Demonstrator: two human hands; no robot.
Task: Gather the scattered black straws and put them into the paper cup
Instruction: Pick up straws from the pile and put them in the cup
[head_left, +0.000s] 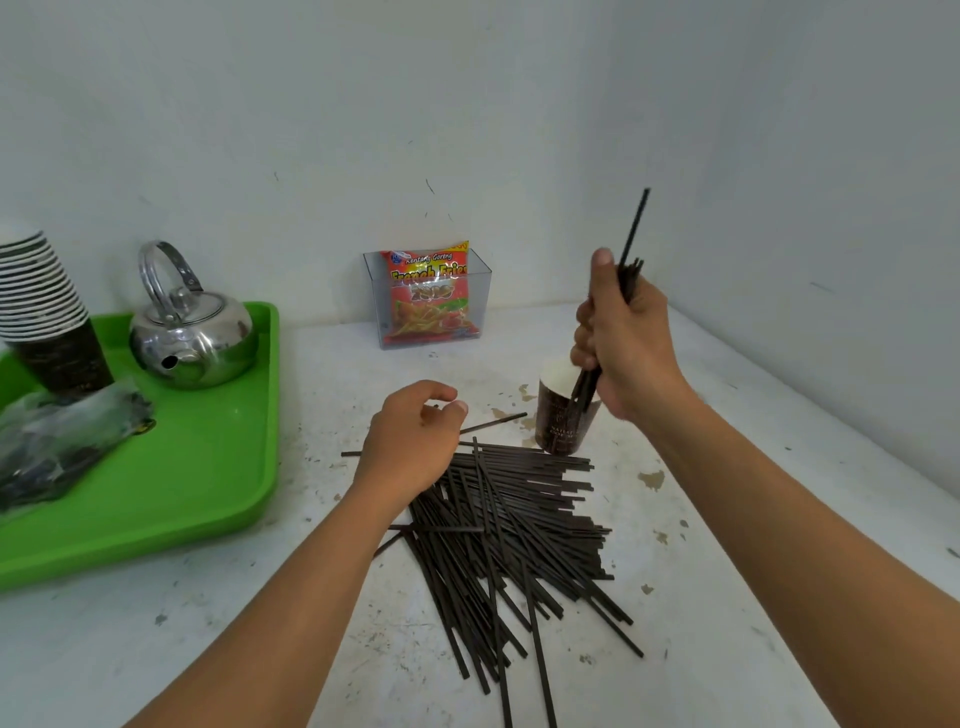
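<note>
A big heap of black straws (519, 535) lies scattered on the white counter in front of me. Just behind the heap stands a dark brown paper cup (561, 421) with a white inside. My right hand (628, 343) is closed around a bunch of black straws (631, 249), held nearly upright, with their lower ends inside the cup. One straw sticks up higher than the others. My left hand (410, 441) hovers over the heap's far left edge, fingers curled loosely, with nothing visibly in it. A single straw (493, 422) lies apart between this hand and the cup.
A green tray (208, 467) at the left carries a steel kettle (192, 338), a stack of paper cups (47, 317) and a plastic bag (62, 441). A clear box with a snack packet (428, 296) stands against the back wall. Walls close the back and right.
</note>
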